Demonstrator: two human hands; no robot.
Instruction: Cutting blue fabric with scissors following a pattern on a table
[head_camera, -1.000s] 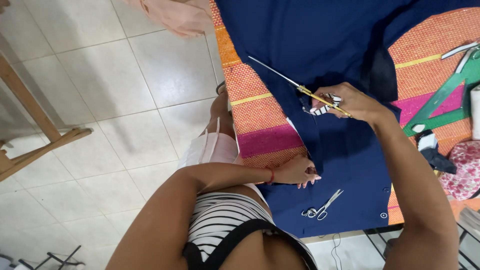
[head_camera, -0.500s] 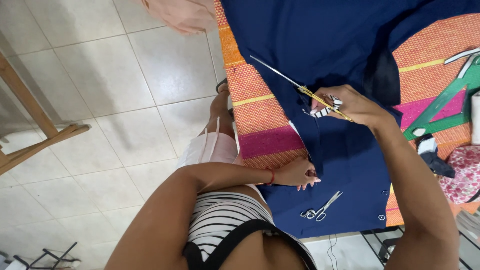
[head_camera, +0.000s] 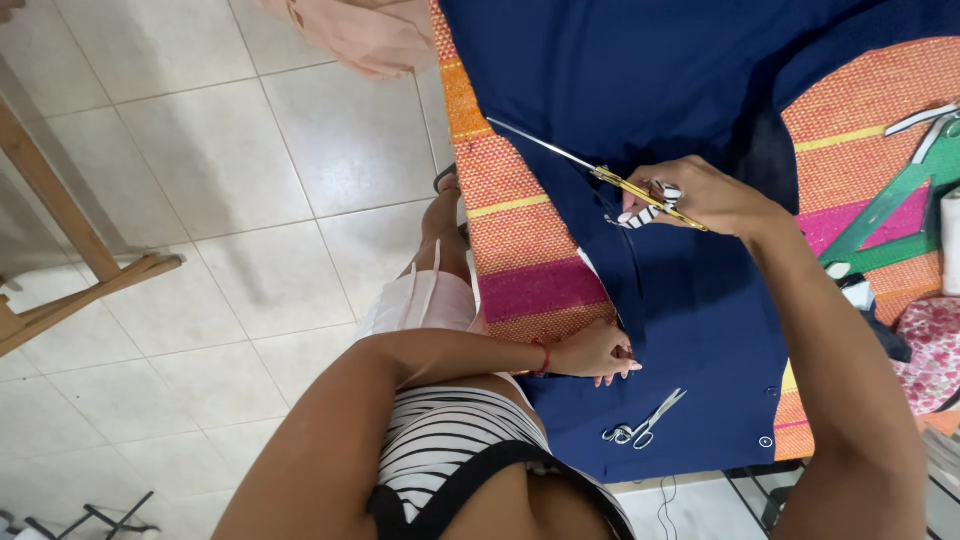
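My right hand grips a large pair of scissors with gold handles; the long blades point left along the edge of a dark blue cloth. The cloth lies spread over a woven orange, pink and yellow mat. My left hand presses flat on the cloth's near edge, fingers apart. A small silver pair of scissors rests on the cloth just to the right of that hand.
A green ruler-like tool and a floral cloth item sit at the right. Pink fabric hangs at the top. A wooden frame stands on the tiled floor at the left.
The right hand with the large scissors has shifted slightly along the cloth edge. The left hand stays pressed on the cloth.
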